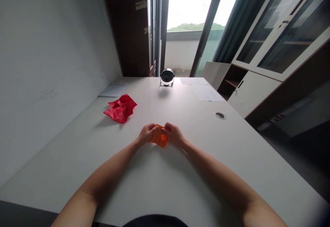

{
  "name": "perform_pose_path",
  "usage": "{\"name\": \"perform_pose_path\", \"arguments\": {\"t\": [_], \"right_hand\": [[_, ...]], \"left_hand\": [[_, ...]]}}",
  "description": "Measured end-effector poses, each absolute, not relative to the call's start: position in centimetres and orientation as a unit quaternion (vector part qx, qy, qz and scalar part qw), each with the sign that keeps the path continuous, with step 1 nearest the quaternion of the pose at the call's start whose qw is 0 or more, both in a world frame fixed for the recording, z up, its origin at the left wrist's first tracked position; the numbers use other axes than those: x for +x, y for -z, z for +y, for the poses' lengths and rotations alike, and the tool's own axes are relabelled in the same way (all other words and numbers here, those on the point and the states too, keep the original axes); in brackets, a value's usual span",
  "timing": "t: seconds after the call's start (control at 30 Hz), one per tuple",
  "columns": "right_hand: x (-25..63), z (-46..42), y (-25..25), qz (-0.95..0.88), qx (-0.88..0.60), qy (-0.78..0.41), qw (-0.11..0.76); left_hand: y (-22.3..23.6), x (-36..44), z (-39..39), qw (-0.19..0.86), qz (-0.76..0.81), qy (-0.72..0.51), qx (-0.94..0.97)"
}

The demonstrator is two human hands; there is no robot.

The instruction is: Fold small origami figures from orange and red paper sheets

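Note:
A small piece of folded orange paper (159, 138) is held between my two hands, low over the middle of the white table. My left hand (147, 133) grips its left edge, thumb on top and fingers behind. At its upper right, my right hand (173, 133) pinches the paper with the thumb and bent fingers. One flap on the right side of the paper stands open a little. The fingers behind the paper are partly hidden.
Crumpled, creased red paper (121, 108) lies to the left on the white table (165, 179). A round black device on a stand (167, 77) stands at the far edge. Printed sheets (206, 92) lie at the far right, near a cable hole (220, 116). A wall borders the left side.

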State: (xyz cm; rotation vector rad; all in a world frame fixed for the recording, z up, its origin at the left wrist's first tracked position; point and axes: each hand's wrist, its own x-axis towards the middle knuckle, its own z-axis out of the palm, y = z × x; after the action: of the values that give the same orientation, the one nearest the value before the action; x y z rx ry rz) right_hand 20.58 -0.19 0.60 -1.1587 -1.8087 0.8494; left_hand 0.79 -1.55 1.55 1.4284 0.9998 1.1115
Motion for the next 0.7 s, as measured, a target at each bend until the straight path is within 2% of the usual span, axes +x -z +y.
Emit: {"name": "perform_pose_path", "arguments": {"t": [0.7], "right_hand": [[20.41,-0.89,-1.64,-0.717,-0.426,-0.385,0.395]], "left_hand": [[-1.02,0.59,-1.38,0.502,0.42,-0.47,0.592]]}}
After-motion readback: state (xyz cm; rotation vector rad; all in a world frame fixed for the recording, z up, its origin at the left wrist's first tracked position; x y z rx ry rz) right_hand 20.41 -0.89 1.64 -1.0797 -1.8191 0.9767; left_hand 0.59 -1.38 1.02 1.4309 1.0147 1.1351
